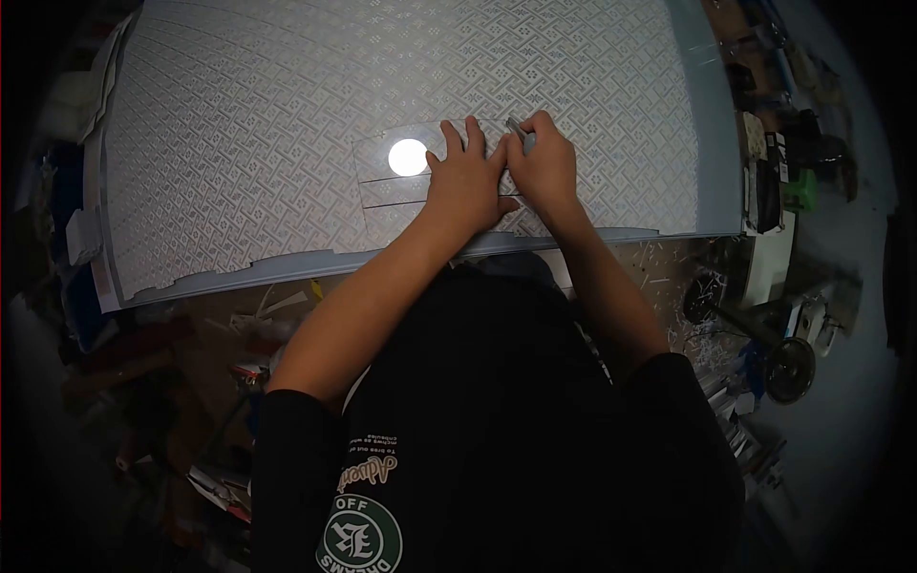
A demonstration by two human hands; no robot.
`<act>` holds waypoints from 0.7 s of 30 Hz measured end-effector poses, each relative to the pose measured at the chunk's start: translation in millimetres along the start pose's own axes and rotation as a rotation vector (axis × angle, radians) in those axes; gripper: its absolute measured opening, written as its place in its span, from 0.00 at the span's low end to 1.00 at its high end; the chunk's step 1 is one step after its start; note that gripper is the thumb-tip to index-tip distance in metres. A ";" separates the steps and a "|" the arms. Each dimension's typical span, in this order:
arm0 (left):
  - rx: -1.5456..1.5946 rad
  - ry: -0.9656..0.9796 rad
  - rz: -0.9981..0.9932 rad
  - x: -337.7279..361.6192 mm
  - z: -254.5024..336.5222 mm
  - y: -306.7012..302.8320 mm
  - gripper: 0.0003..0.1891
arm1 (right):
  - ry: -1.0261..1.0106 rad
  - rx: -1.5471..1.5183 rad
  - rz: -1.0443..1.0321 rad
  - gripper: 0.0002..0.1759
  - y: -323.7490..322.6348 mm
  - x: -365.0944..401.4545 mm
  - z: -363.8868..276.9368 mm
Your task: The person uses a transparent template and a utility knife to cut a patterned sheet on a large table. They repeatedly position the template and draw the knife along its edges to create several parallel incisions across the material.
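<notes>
My left hand (466, 186) lies flat with its fingers spread, pressing on a clear sheet (387, 224) marked with dark straight lines. Under it spreads a silvery-white patterned sheet (267, 143) that covers most of the table. A round white glare sits on the clear sheet beside my left fingers. Close by on the right, my right hand (546, 167) is closed around a slim grey knife-like tool (517, 127). The tool meets the far edge of the clear sheet; its tip is too small to make out.
The patterned sheet has a ragged near edge along the blue-grey table edge (210, 283). Thin white scraps (659, 272) litter the floor below. A black fan-like round object (790, 371) and a green item (804, 190) are at the right.
</notes>
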State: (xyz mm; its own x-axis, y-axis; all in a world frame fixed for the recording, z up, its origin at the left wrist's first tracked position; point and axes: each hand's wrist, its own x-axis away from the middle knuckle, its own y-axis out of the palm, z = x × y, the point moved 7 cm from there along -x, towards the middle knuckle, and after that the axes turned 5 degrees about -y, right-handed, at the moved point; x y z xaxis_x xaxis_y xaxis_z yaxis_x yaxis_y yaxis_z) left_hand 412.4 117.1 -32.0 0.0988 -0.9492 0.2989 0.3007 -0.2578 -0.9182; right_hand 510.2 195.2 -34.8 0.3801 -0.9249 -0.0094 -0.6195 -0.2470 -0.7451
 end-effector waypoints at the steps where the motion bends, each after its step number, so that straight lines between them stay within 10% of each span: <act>1: -0.003 0.002 -0.006 -0.3 -0.4 -0.2 0.51 | -0.005 -0.022 0.036 0.15 3.0 2.8 1.0; 15: 0.009 -0.031 0.058 -0.8 -8.8 13.1 0.54 | -0.169 -0.071 0.108 0.11 -5.6 3.0 14.9; 21: -0.063 -0.241 0.071 12.5 -1.0 1.3 0.55 | -0.410 -0.102 -0.551 0.09 -23.7 -55.3 13.6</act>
State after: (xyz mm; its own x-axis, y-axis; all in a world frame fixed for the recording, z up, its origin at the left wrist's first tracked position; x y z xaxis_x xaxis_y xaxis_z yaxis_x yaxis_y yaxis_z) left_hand 413.1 104.7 -29.7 0.3431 -0.8968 0.2794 0.2261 -0.2099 -0.9512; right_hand 513.2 256.1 -25.7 0.8743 -0.4777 0.0859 -0.3155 -0.6939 -0.6472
